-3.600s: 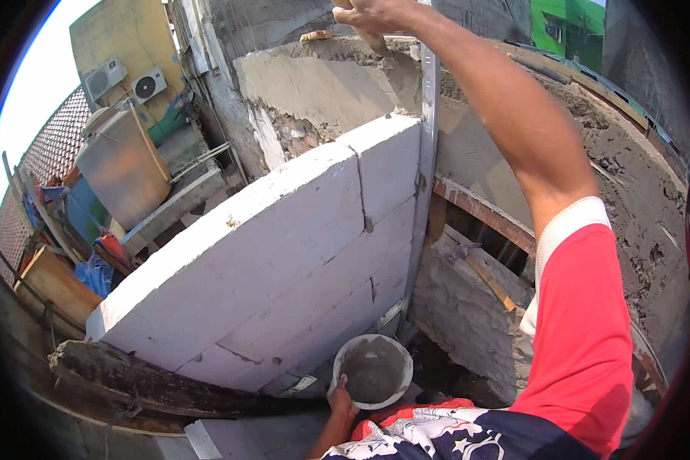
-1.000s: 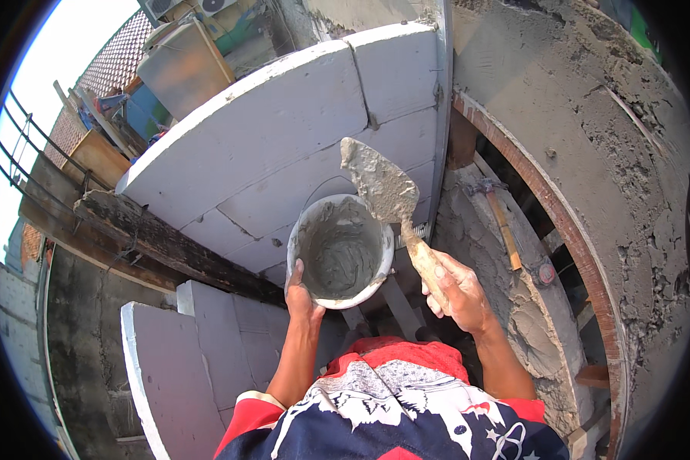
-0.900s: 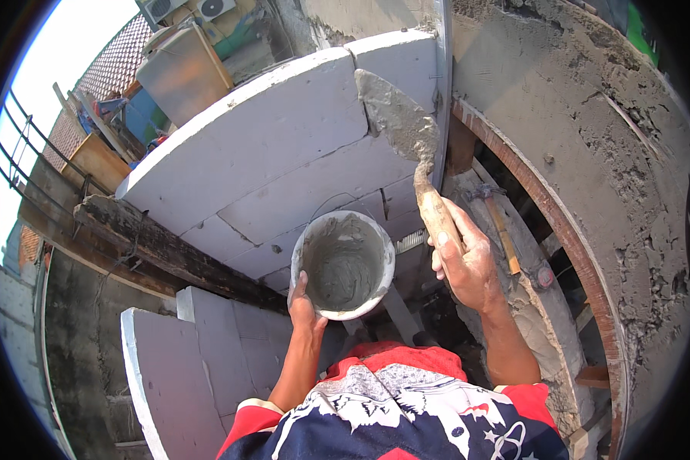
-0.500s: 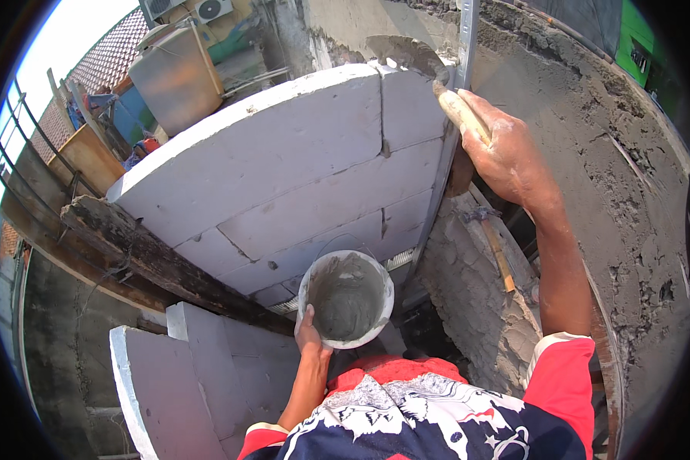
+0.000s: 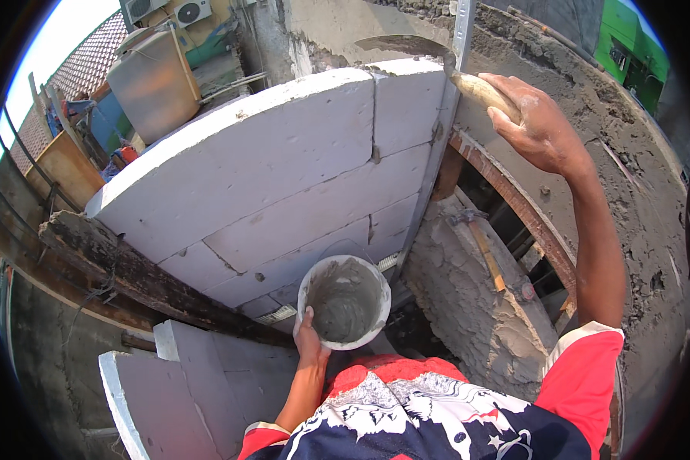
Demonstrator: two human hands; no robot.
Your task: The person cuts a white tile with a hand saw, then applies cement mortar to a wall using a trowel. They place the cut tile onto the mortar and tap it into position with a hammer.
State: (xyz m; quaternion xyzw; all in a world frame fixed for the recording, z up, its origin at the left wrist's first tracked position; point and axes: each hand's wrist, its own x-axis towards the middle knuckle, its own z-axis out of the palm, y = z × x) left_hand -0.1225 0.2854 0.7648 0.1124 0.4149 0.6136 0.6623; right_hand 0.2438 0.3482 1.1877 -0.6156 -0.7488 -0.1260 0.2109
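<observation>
My right hand [image 5: 543, 126] is closed round the pale wooden handle [image 5: 484, 93] of a trowel, arm stretched out to the far right. The trowel's grey blade [image 5: 406, 46] reaches left past an upright metal strip [image 5: 450, 88], just beyond the top edge of the white block wall [image 5: 284, 146]. Close to my body, my left hand [image 5: 310, 339] grips the near left side of a white bucket [image 5: 386, 295], thumb on the rim. Wet grey mortar [image 5: 346, 314] lies inside it. A thin wire handle [image 5: 349, 245] stands up behind the bucket.
A dark timber beam [image 5: 146, 272] slants along the left, above more white blocks [image 5: 161, 383]. On the right are a rough plastered wall [image 5: 629, 207], a gap edged by a reddish-brown bar [image 5: 517, 203], and a mortar-covered slab [image 5: 468, 291] with a wooden-handled tool [image 5: 487, 257] on it.
My right hand has moved right with the trowel, drawing its blade towards the metal strip. The view has shifted slightly, and more of the gap on the right shows. My left hand keeps hold of the bucket.
</observation>
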